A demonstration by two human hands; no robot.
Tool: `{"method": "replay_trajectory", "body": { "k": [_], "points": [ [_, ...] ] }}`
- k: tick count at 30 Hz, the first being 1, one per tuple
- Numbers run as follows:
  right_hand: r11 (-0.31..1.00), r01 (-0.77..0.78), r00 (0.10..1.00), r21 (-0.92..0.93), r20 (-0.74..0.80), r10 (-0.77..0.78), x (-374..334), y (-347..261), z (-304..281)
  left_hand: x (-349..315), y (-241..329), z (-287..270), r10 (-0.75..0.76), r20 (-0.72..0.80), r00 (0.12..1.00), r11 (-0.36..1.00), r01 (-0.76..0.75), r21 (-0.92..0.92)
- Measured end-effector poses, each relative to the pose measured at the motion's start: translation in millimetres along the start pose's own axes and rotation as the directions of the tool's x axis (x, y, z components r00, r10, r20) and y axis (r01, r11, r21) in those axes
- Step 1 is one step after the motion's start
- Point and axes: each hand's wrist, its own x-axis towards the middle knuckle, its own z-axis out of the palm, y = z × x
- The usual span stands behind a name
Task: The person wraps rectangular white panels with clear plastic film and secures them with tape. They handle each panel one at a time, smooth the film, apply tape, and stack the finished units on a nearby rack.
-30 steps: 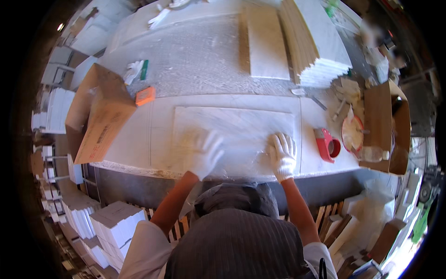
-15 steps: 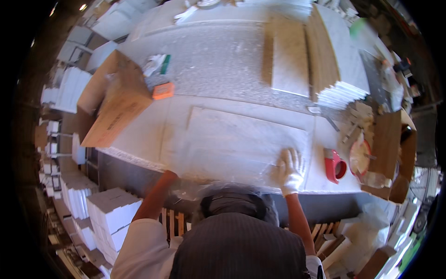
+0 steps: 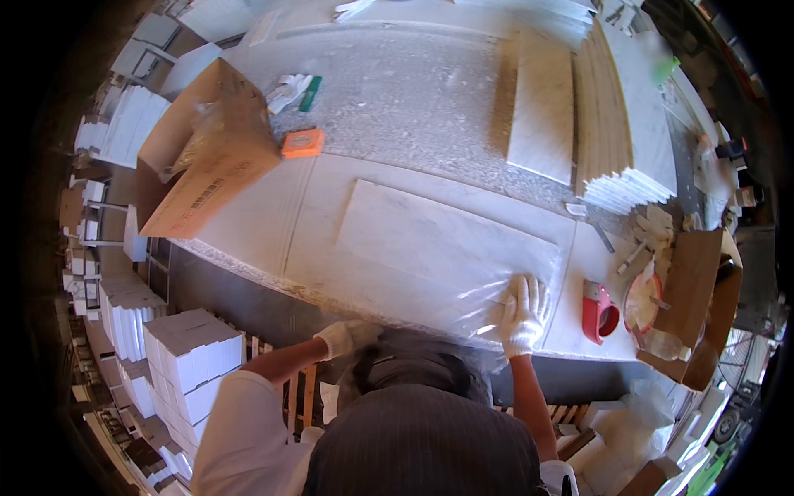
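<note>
The left hand (image 3: 351, 337) has moved to the workbench's (image 3: 244, 198) near edge, grip unclear — the right hand (image 3: 524, 316) rests, fingers extended, on the marble slab (image 3: 430, 236) lying there, whose plastic film (image 3: 475, 310) uneven pulling could wrinkle.

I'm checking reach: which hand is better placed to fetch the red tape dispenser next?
Right, I'd judge. The right hand lies flat on the white slab, near the red tape dispenser; the left hand is by the near edge of the table, farther away.

Workbench (image 3: 405, 87) | pale slab (image 3: 438, 240) | slab stack (image 3: 641, 116) | orange box (image 3: 303, 143) | tape dispenser (image 3: 592, 316) | probably a glove (image 3: 289, 92)
</note>
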Motion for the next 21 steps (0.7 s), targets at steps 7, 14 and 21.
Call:
{"method": "replay_trajectory", "body": {
  "k": [7, 14, 21],
  "points": [
    [0.999, 0.045, 0.998, -0.024, 0.032, -0.044, 3.7, 3.1, -10.2, 40.4, 2.8, 29.9, -0.575, -0.014, 0.818, 0.614, 0.420, -0.668],
    [1.000, 0.010, 0.999, 0.026, -0.040, -0.009, 1.1, -7.4, -2.8, -29.3, -56.8, -145.1, -0.465, -0.185, 0.866, 0.543, 0.114, -0.832],
    [0.999, 0.041, 0.999, 0.008, -0.018, -0.041, -0.8, -4.9, -7.0, 18.9, -115.6, -132.9, -0.956, -0.257, 0.141, 0.289, 0.317, -0.903]
  ]
}}
